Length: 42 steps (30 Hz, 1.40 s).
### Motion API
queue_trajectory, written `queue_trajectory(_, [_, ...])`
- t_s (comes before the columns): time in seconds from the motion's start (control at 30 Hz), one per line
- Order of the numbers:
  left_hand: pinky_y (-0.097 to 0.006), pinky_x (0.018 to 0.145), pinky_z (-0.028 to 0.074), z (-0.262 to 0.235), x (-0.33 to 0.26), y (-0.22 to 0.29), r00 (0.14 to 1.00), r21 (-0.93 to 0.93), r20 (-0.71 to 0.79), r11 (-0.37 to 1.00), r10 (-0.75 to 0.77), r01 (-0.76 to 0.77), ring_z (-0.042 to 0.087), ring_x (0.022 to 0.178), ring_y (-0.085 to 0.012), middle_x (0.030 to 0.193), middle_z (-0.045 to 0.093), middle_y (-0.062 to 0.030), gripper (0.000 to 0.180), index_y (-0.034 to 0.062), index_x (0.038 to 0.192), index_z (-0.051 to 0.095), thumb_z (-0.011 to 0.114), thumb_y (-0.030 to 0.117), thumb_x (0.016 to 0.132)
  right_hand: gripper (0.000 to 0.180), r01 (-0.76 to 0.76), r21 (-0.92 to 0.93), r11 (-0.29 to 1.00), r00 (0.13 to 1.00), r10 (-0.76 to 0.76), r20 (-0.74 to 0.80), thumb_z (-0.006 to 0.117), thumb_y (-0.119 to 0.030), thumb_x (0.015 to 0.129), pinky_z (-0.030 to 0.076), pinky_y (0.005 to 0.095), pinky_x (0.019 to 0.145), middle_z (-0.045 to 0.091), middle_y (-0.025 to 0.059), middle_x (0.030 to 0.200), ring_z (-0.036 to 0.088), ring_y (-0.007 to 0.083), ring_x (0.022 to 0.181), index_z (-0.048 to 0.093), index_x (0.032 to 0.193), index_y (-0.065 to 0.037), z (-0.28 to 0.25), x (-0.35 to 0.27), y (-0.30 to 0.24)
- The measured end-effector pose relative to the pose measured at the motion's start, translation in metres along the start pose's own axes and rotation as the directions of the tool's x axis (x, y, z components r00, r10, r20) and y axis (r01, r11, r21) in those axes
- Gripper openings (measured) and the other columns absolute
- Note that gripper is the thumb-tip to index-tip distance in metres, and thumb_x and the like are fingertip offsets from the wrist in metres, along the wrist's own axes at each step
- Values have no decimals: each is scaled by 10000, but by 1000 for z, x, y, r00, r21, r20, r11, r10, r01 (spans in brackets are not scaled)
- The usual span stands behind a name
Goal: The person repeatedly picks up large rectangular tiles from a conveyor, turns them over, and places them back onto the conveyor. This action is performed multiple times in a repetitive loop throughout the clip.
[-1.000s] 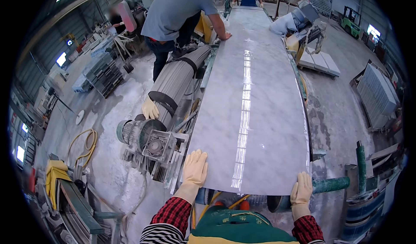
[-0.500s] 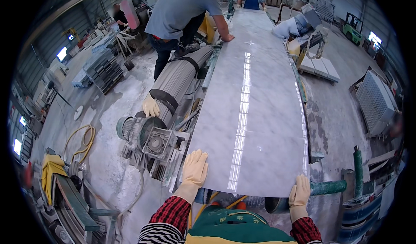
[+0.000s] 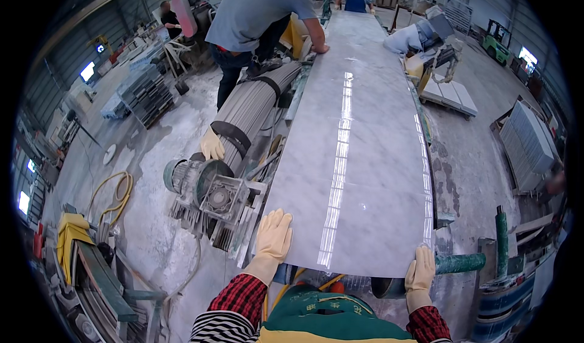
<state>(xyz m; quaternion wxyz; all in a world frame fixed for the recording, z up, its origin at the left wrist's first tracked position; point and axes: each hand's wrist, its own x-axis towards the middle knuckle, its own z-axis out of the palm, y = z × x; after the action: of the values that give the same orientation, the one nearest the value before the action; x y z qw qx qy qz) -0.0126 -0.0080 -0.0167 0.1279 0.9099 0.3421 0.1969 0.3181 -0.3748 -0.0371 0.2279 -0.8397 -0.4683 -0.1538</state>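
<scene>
A long, polished grey-white stone slab (image 3: pixel 377 160) stretches away from me on a narrow machine bed. My left hand (image 3: pixel 274 241), in a cream rubber glove, rests at the slab's near left corner with its fingers stretched forward. At the near right corner lies my right hand (image 3: pixel 420 270), gloved the same way, its fingers extended along the edge. The undersides of both hands are hidden. Farther along, a co-worker in a grey shirt (image 3: pixel 255 14) leans over the left side, one bare hand (image 3: pixel 320 48) touching the slab's edge.
Left of the slab are a ribbed roller (image 3: pixel 258 108), a motor (image 3: pixel 198 182) and a loose cream glove (image 3: pixel 212 145). A green pipe (image 3: pixel 460 262) juts out at right. Another person in a blue apron (image 3: pixel 355 2) stands at the far end. A yellow hose (image 3: pixel 118 197) coils on the floor.
My hands and the slab hold nearly the same positions. The view has shifted very slightly. The far person in the apron has lowered the head a little.
</scene>
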Motion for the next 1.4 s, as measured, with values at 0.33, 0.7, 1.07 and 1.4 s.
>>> queue_trajectory(0.33, [-519, 1100, 395, -4, -1, 4, 988, 65, -127, 995, 83, -75, 529, 1279, -400, 1363, 590, -184, 384, 102, 1285, 602, 661, 190, 916, 393, 10, -6, 1000, 1000, -10, 10, 554, -111, 957, 422, 592, 1141, 647, 313, 1335, 587, 519, 1258, 642, 1298, 64, -1, -4, -1])
queue_trajectory(0.7, [-518, 1071, 395, -6, -2, 4, 989, 45, -121, 995, 89, -84, 531, 1238, -412, 1317, 582, -194, 376, 89, 1276, 604, 649, 181, 915, 400, -1, 9, 1000, 1000, 1, 25, 555, -106, 960, 414, 598, 1153, 642, 323, 1344, 580, 531, 1268, 639, 1310, 69, -4, -7, -4])
queue_trajectory(1.07, [-499, 1032, 415, -1, -11, -1, 963, 97, -230, 988, 141, -122, 542, 1208, -381, 1281, 591, -172, 360, 89, 1230, 617, 671, 174, 884, 403, 3, 26, 1000, 1000, -3, 19, 551, -108, 963, 405, 598, 1161, 636, 334, 1352, 573, 536, 1281, 640, 1313, 71, 0, -14, 0])
queue_trajectory(1.4, [-493, 1012, 421, -13, -8, 8, 975, 42, -188, 992, 122, -116, 547, 1166, -376, 1232, 595, -162, 344, 85, 1207, 618, 663, 161, 875, 389, -21, 46, 999, 999, 19, 28, 550, -80, 959, 423, 569, 1142, 635, 312, 1356, 581, 504, 1278, 638, 1312, 58, -9, -13, -8])
